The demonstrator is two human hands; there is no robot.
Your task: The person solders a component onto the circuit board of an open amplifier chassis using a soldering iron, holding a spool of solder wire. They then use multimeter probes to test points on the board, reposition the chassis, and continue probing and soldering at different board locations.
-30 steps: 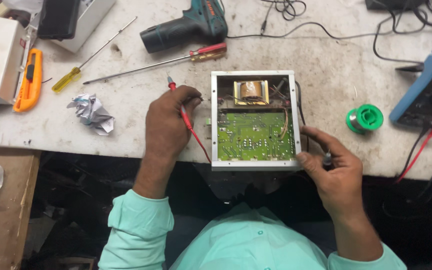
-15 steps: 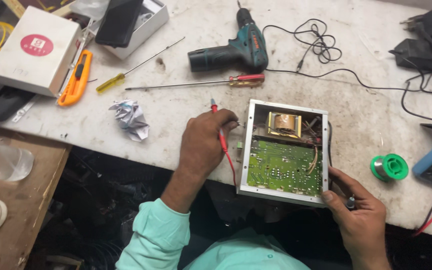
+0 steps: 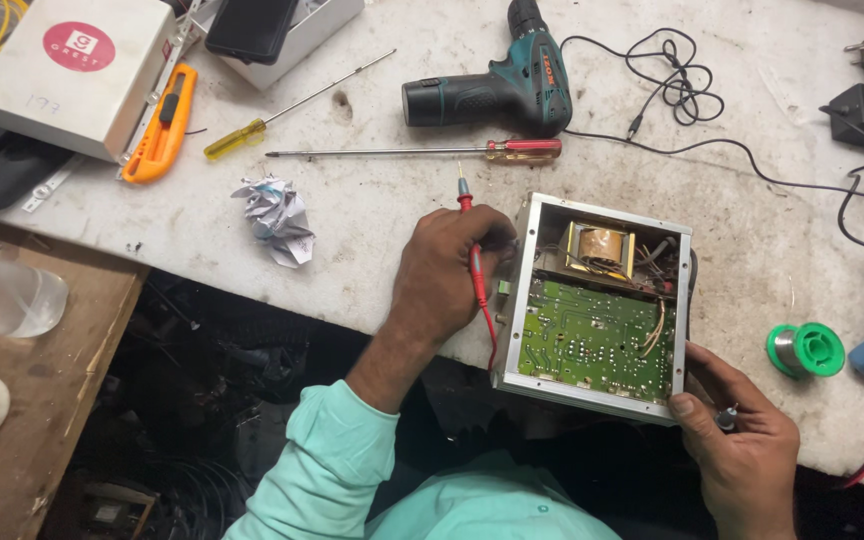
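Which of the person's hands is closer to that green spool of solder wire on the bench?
Right. The right hand grips the open metal box's near corner, just beside the green spool. The left hand, holding a red probe, is on the box's far side.

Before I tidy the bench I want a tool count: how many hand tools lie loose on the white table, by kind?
Screwdrivers: 2, a yellow-handled screwdriver and a long red-handled screwdriver
Cordless drill: 1
Orange utility knife: 1
Total: 4
Not counted: the red test probe, held in the left hand.
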